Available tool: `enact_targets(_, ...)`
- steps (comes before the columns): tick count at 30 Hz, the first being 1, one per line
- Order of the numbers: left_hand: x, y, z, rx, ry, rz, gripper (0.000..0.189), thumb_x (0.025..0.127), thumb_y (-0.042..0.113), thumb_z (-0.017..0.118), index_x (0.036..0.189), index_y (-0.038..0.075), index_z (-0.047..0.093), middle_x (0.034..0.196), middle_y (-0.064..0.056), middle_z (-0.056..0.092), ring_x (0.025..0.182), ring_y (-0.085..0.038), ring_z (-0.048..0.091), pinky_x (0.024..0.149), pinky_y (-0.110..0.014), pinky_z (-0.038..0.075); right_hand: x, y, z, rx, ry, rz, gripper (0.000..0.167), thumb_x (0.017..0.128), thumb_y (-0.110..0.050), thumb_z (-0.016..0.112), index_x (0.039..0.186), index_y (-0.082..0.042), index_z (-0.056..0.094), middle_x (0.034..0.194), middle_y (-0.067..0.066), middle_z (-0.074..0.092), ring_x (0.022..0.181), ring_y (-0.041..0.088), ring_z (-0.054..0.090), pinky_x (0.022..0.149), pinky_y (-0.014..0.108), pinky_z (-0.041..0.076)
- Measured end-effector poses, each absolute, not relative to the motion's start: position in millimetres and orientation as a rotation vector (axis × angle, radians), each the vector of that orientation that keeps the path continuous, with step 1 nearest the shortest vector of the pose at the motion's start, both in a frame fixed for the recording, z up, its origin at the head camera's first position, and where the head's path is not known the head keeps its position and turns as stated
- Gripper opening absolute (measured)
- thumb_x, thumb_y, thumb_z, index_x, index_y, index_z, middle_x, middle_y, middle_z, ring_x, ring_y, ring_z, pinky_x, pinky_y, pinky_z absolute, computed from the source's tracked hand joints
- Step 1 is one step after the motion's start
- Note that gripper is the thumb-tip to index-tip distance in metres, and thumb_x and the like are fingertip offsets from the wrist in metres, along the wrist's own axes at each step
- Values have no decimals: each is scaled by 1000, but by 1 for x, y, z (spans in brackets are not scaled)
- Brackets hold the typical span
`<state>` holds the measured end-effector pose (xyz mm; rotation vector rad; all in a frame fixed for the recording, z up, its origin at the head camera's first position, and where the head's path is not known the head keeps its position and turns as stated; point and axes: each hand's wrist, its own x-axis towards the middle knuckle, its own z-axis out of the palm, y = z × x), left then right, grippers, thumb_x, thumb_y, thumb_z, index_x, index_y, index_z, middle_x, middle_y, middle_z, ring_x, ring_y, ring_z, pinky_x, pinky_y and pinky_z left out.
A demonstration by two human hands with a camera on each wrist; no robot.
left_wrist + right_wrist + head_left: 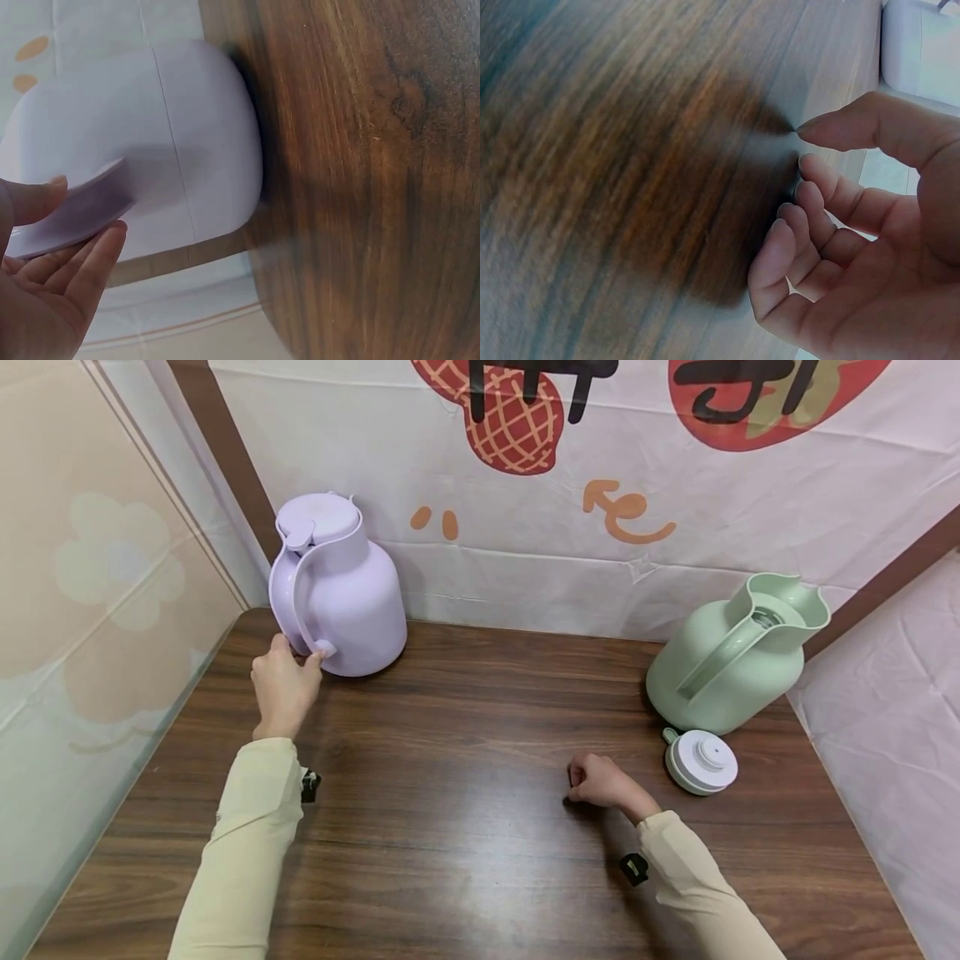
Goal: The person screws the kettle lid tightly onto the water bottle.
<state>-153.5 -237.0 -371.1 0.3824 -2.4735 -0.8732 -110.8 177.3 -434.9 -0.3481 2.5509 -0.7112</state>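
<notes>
Jug (367, 602), purple, upright at the far left of the table (450, 735), near the cloth wall (487, 585), with its lid (321, 517) on. Low on its handle (94, 201), a pinch from the left hand (285, 689): thumb along one side, fingers fairly straight along the other, pressure impossible to tell. For a sound hold, probably best to move up to the middle of the handle and wrap every finger round, with some risk of tipping from so low down. Contents hidden beneath the lid, so wise to treat as heavy: keep the wrist straight, the base level and any move slow. Well to the right, nearer the front: right hand (602, 781), empty, fingers loosely curled, thumb slightly apart, tips at or very near the table. Likely of most use against the jug's body as a steady, rather than idle out there. Beyond, at the far right: green jug (767, 677), uncovered, with a loose lid (701, 762) just in front, white face up, both untouched.
</notes>
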Motion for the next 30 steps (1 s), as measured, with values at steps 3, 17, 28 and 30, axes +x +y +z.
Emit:
enact_targets(3,-151,-236,-375,381,-2467,-867,29,84,17,62,91,-9,53,81,-30,61,86,-53,54,75,-56,38,-110,178,-435,-358,2552,-718,17,67,-1,68,66,-8,51,59,0,47,55,15,44,52,27,36)
enact_targets(17,-127,-216,-397,382,-2601,-904,33,90,20,55,108,-7,57,91,-21,66,85,-42,61,74,-51,42,-110,180,-434,-391,2537,-732,18,68,0,68,68,-7,52,61,0,48,56,15,45,52,27,37)
enact_targets(28,-108,-181,-410,179,-2798,-849,31,88,19,57,104,-8,59,80,-18,67,72,-40,62,64,-50,45,-109,180,-429,-369,2509,-733,17,71,-2,70,74,-6,54,64,1,50,59,14,46,54,27,38)
enact_targets(30,-105,-175,-413,139,-2831,-832,29,87,19,59,100,-7,60,78,-17,66,69,-38,62,62,-50,46,-108,181,-428,-371,2508,-739,17,71,-3,70,74,-5,54,65,0,51,60,14,47,55,27,39)
